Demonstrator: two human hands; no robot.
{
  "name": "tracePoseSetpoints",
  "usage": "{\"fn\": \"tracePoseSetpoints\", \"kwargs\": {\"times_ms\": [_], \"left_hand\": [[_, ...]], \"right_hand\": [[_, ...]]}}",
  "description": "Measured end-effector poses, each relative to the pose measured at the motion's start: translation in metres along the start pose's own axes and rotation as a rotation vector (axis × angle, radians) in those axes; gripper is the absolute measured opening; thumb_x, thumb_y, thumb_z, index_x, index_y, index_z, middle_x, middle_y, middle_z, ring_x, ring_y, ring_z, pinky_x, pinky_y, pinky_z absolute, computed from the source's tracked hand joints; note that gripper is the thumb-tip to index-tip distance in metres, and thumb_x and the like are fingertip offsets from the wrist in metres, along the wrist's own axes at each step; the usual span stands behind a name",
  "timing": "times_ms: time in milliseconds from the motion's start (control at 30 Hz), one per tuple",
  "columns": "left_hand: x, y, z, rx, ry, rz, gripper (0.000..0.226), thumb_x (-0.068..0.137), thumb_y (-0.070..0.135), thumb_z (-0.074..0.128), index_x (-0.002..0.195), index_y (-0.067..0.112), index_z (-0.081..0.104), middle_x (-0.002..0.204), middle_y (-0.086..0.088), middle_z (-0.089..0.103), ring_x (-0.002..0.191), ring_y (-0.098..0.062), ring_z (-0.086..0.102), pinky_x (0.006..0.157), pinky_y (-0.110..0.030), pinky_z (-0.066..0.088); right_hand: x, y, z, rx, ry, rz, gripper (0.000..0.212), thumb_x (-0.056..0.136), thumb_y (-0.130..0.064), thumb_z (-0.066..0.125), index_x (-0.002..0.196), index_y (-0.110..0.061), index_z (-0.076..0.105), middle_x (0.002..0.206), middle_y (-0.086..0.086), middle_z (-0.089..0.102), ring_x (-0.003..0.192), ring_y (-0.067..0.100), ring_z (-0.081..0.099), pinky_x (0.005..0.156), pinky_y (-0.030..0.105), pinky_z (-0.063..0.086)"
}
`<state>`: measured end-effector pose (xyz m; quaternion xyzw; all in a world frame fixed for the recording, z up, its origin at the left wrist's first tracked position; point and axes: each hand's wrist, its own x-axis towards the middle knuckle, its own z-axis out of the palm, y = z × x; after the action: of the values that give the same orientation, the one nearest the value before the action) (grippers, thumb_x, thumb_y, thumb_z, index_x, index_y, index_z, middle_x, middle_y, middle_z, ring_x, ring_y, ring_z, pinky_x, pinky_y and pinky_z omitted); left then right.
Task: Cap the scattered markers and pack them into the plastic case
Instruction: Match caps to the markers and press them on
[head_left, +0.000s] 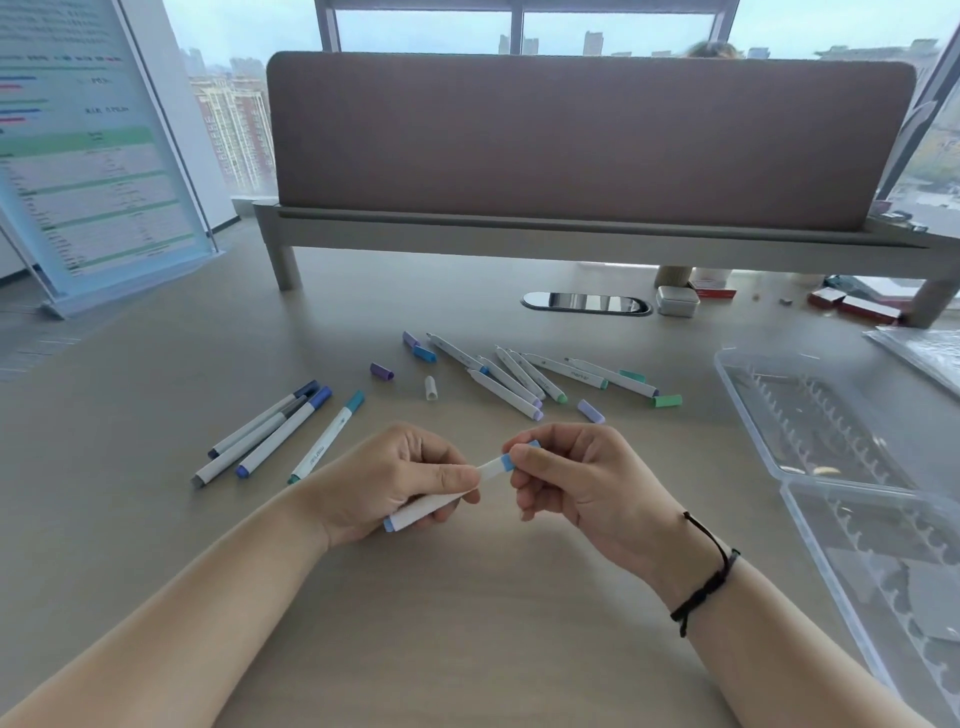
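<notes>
Beyond the grey desk a brown divider stands on a raised shelf, with windows and city towers behind it. At your far left a clear sign stand leans on the desk.

Your case lies open at the right edge, its two clear halves hinged together; both show rows of clips, and no markers sit in them that you can make out.

Four capped markers lie side by side at the left, near your left hand. That hand's fingers are curled round the white barrel of a marker, its blue end poking out below the palm. The barrel's front end points right, and your right hand pinches a light blue cap between thumb and forefinger, the cap seated on that front end. Both hands hover just above the desk, close together.

Behind them the uncapped markers lie in a loose fan, some overlapping. Loose caps are scattered about: purple and blue ones left of the fan, a white cap in front, a lilac cap and green ones at the right. Nothing lies between your hands and the case. A small tin and red boxes sit under the shelf.
</notes>
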<state>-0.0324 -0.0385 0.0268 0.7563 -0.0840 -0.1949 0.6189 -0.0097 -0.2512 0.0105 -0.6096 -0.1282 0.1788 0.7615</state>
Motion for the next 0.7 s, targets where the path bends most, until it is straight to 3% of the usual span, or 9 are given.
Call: {"fn": "tracePoseSetpoints", "kwargs": {"times_ms": [133, 300, 400, 467, 600, 700], "left_hand": [[0.000, 0.005, 0.004, -0.041, -0.022, -0.043, 0.023, 0.081, 0.029, 0.069, 0.076, 0.007, 0.076, 0.064, -0.010, 0.064, 0.055, -0.013, 0.057, 0.052, -0.019, 0.044], [0.002, 0.002, 0.009, -0.096, 0.057, -0.041, 0.024, 0.082, 0.030, 0.069, 0.084, 0.006, 0.076, 0.077, -0.013, 0.071, 0.060, -0.013, 0.060, 0.050, -0.018, 0.045], [0.007, -0.003, 0.004, -0.131, 0.169, -0.056, 0.023, 0.084, 0.024, 0.070, 0.087, 0.002, 0.074, 0.077, -0.014, 0.072, 0.067, -0.017, 0.065, 0.054, -0.023, 0.051], [0.010, -0.006, -0.001, 0.002, 0.246, -0.055, 0.020, 0.087, 0.023, 0.072, 0.088, 0.004, 0.074, 0.075, -0.011, 0.072, 0.065, -0.019, 0.066, 0.056, -0.027, 0.053], [0.009, -0.016, -0.014, 0.681, 0.488, -0.033, 0.019, 0.086, 0.044, 0.072, 0.077, 0.027, 0.074, 0.067, 0.009, 0.069, 0.055, -0.001, 0.059, 0.054, -0.019, 0.047], [0.007, -0.020, -0.028, 0.923, 0.644, -0.090, 0.022, 0.084, 0.047, 0.065, 0.073, 0.027, 0.067, 0.065, 0.007, 0.067, 0.059, -0.007, 0.062, 0.058, -0.032, 0.054]], "right_hand": [[0.001, 0.000, 0.003, 0.050, 0.036, 0.012, 0.013, 0.094, -0.002, 0.061, 0.101, 0.005, 0.069, 0.067, 0.011, 0.061, 0.053, 0.017, 0.056, 0.053, 0.027, 0.052], [0.005, -0.002, -0.005, 0.111, 0.124, 0.020, 0.039, 0.080, -0.019, 0.071, 0.115, -0.001, 0.068, 0.068, 0.011, 0.061, 0.051, 0.017, 0.055, 0.050, 0.027, 0.050], [0.007, -0.003, -0.017, 0.059, 0.228, 0.010, 0.018, 0.088, -0.016, 0.070, 0.101, -0.005, 0.074, 0.066, 0.010, 0.058, 0.048, 0.017, 0.052, 0.045, 0.026, 0.046], [0.008, -0.004, -0.023, 0.042, 0.293, 0.000, 0.009, 0.090, -0.015, 0.070, 0.091, -0.007, 0.074, 0.063, 0.009, 0.057, 0.046, 0.017, 0.050, 0.042, 0.025, 0.043], [0.007, -0.001, -0.026, -0.011, 0.367, -0.004, 0.008, 0.090, -0.014, 0.070, 0.086, -0.007, 0.073, 0.060, 0.009, 0.057, 0.045, 0.018, 0.048, 0.042, 0.025, 0.040], [0.008, 0.001, -0.023, -0.084, 0.359, -0.006, 0.010, 0.091, -0.012, 0.070, 0.084, -0.007, 0.073, 0.061, 0.010, 0.058, 0.045, 0.019, 0.048, 0.043, 0.026, 0.041]]}}
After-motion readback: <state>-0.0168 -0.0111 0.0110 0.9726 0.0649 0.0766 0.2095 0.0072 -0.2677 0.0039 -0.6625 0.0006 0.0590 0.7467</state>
